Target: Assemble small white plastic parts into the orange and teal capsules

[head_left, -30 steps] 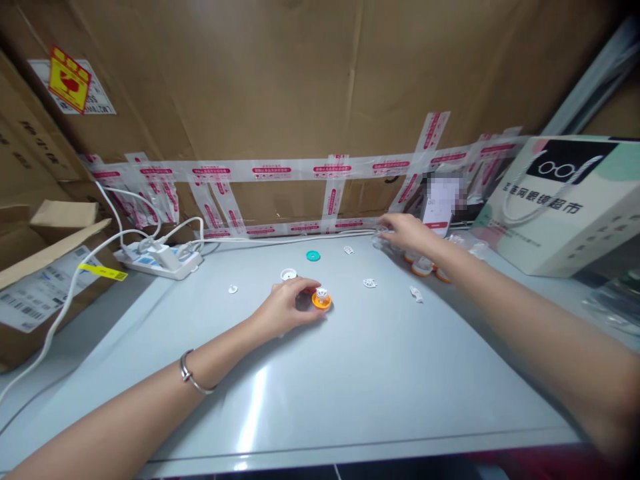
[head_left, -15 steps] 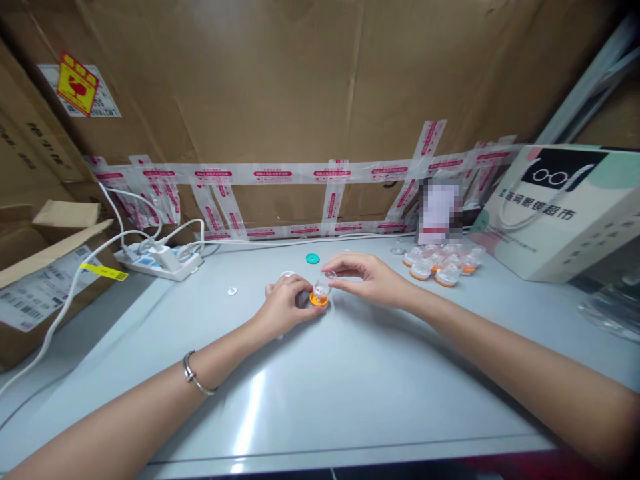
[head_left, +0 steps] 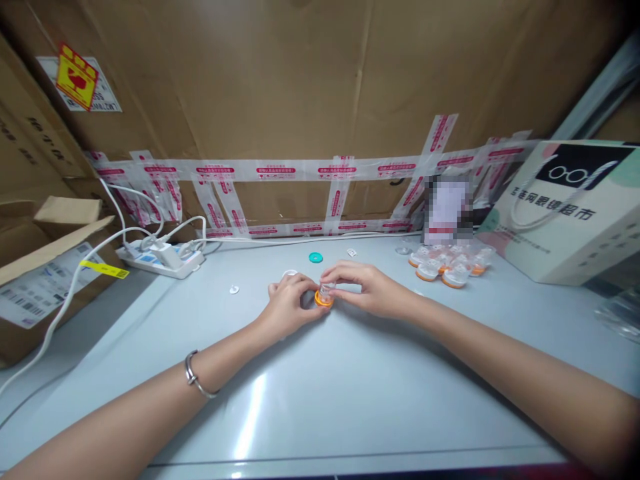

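Observation:
Between its thumb and fingers, my left hand (head_left: 290,301) grips a small round orange base (head_left: 324,302) just above or on the table; I cannot tell which. A clear plastic cover (head_left: 327,289) is pinched by my right hand (head_left: 366,285) and sits down on the orange base. A teal disc with a small centre hole (head_left: 315,257) lies behind my hands. To the left rests a small white piece (head_left: 234,289), and a pale round edge (head_left: 289,273) shows partly hidden behind my left hand. A small white printed piece (head_left: 352,253) lies farther back.
Several clear-topped pieces with orange bases (head_left: 455,277) cluster at the right, beside a clear round part (head_left: 404,248). A paper bag (head_left: 545,227) stands at far right. On the left are a power strip (head_left: 173,265) with cables and an open cardboard box (head_left: 55,280).
My right hand has lowered the clear cover onto the orange base; before, it was held higher and tilted. The left hand keeps its grip. The view has shifted slightly.

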A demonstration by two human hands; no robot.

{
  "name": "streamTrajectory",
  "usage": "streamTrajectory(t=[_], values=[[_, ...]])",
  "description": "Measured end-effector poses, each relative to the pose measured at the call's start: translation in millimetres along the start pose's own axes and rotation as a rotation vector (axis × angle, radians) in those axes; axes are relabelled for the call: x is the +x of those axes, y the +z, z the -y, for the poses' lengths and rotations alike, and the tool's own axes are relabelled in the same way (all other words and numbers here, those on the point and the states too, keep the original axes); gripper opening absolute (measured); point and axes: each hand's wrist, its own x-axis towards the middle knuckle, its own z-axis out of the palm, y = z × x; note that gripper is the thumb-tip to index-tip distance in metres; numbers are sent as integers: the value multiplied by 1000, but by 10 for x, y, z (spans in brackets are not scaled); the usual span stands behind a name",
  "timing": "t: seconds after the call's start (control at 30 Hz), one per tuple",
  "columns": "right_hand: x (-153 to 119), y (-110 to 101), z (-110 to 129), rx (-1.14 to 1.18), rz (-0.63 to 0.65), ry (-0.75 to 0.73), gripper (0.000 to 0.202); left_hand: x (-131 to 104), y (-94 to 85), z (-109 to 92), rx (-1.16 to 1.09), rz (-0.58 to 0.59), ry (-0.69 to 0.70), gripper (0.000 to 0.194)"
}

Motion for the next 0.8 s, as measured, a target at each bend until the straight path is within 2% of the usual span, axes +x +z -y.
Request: streamTrajectory(t=[0.27,0.8], values=[[-79,41,-28,79,33,16,18,-26,14,-49,-24,35,4,29],[-135,3,52,-43,156,-35,18,-40,10,-92,-25,100,86,20]])
